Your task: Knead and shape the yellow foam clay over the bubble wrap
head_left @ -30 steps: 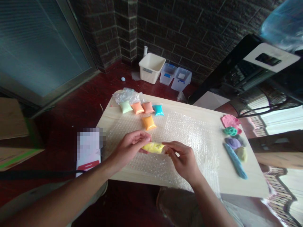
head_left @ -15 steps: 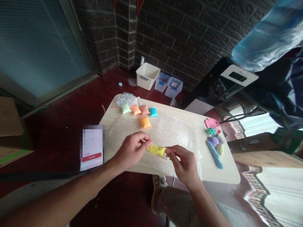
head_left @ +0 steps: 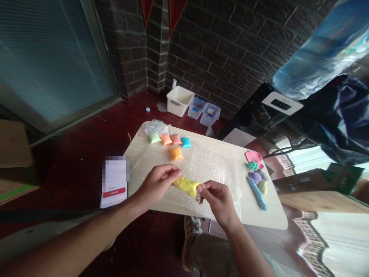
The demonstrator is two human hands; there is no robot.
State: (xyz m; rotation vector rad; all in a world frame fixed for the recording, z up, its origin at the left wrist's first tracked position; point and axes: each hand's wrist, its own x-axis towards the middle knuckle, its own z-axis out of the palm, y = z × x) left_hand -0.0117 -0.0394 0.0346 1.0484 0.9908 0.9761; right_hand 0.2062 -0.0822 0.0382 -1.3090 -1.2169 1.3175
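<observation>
A yellow packet of modelling clay (head_left: pixel 188 186) is stretched between my hands above the bubble wrap (head_left: pixel 207 163). My left hand (head_left: pixel 160 181) pinches its left end between thumb and fingers. The right end, with a bit of clear film, is gripped by my right hand (head_left: pixel 216 198). Beyond my left hand lies an orange clay packet (head_left: pixel 176 154). Behind it sit a pale green packet (head_left: pixel 154 137), two peach-orange packets (head_left: pixel 170 139) and a turquoise packet (head_left: pixel 186 142).
On the table's (head_left: pixel 266 218) right side are a pink piece (head_left: pixel 254 158), a green lump (head_left: pixel 253 165), a purple lump (head_left: pixel 255 177), a yellowish lump (head_left: pixel 263 187) and a blue roll (head_left: pixel 256 193). Crumpled clear plastic (head_left: pixel 155 127) lies at the back left. Storage bins (head_left: pixel 178 104) stand by the wall.
My hands and the yellow packet have shifted slightly to the left, and the packet's right end is tilted a little lower. The camera view has moved a little too.
</observation>
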